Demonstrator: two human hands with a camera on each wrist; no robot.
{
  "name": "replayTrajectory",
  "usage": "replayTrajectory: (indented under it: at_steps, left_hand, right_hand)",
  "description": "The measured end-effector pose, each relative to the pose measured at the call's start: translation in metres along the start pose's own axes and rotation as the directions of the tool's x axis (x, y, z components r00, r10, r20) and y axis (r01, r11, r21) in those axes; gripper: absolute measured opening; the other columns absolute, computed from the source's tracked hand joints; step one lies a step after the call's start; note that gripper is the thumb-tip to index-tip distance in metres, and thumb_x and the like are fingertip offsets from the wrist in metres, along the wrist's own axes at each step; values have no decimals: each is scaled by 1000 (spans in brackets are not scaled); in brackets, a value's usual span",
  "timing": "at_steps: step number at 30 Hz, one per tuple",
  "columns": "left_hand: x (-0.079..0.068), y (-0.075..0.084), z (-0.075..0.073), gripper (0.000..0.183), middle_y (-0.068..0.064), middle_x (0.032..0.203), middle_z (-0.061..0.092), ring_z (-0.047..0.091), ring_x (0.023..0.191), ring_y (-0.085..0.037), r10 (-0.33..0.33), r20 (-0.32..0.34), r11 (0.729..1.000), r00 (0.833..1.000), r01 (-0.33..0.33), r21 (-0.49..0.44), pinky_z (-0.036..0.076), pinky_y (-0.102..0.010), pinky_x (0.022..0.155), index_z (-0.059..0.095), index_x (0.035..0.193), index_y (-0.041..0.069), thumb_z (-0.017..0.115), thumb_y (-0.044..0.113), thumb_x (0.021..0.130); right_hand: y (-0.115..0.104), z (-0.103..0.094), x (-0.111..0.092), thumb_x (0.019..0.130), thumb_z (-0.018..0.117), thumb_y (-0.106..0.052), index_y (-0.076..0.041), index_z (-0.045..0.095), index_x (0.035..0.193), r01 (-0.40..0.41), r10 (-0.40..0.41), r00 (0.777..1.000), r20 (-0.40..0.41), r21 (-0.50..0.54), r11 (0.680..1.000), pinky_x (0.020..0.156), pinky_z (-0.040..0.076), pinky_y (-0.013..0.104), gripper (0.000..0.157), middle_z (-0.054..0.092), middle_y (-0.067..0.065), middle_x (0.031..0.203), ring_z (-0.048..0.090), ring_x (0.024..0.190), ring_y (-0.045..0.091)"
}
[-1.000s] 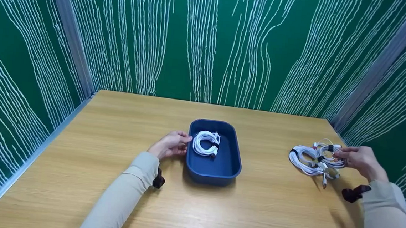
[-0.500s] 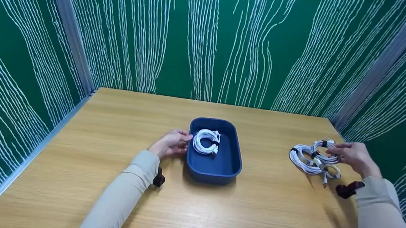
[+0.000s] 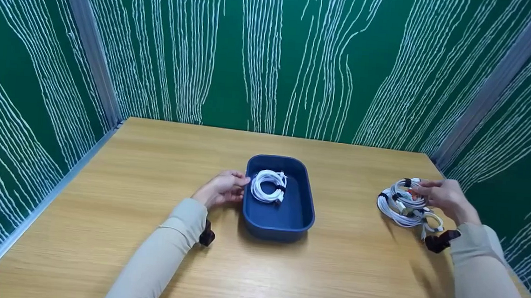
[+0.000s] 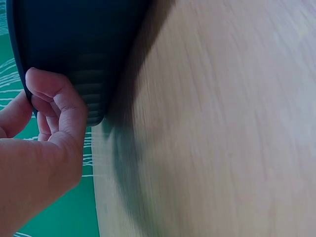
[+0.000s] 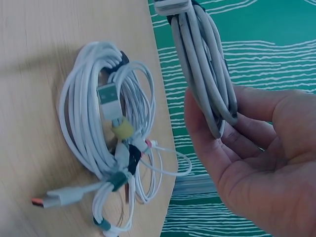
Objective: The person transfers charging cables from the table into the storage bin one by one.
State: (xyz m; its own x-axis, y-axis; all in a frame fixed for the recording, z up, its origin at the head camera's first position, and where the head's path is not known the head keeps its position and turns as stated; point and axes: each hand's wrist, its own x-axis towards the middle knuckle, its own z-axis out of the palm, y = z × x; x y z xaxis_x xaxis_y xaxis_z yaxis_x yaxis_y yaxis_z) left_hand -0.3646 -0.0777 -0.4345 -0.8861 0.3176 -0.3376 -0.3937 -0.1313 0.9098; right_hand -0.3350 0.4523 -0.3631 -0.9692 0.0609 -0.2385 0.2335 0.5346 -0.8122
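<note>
My left hand [image 3: 224,189] pinches the left rim of a dark blue plastic bin [image 3: 311,196] standing on the table. In the left wrist view, the fingers [image 4: 64,101] curl against the bin's outer wall. A coiled white cable [image 3: 258,193] with a black strap lies inside the bin. On the right, my right hand [image 3: 449,199] grips a coiled greyish-white cable [image 5: 205,64] between thumb and fingers. This coil is held above several other coiled white cables [image 5: 81,118]. Their plugs, one with a yellow band, show in the right wrist view.
The wooden table [image 3: 341,266] reaches back to a green wall [image 3: 294,76] with white wavy lines. Similar panels and grey posts [image 3: 91,38] stand at both sides. A dark wrist mount [image 3: 441,241] hangs under the right wrist.
My right hand has moved left and slightly up with the held cable, which now overlaps the other coils more. The left hand and the bin have stayed in place.
</note>
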Motion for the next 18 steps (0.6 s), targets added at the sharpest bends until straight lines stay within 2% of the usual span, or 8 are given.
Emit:
replayTrajectory:
  at_steps: [10,18]
  left_hand:
    - [-2,2,1,15,1,75,52,50,61,-12,-10,-21,1000,1000,10,-6,43,-24,58,45,87,12,55,6,96]
    - [-2,1,2,14,1,74,52,49,61,-12,-14,-20,1000,1000,14,-1,44,-23,57,46,87,12,54,6,97]
  right_hand:
    - [-12,14,2,97,59,-27,7,37,139,17,-16,999,28,-37,999,79,52,18,59,67,-17,89,58,87,-1]
    - [-20,27,8,96,59,-21,10,39,136,55,-57,997,61,43,998,77,52,17,54,69,-16,87,63,85,-1]
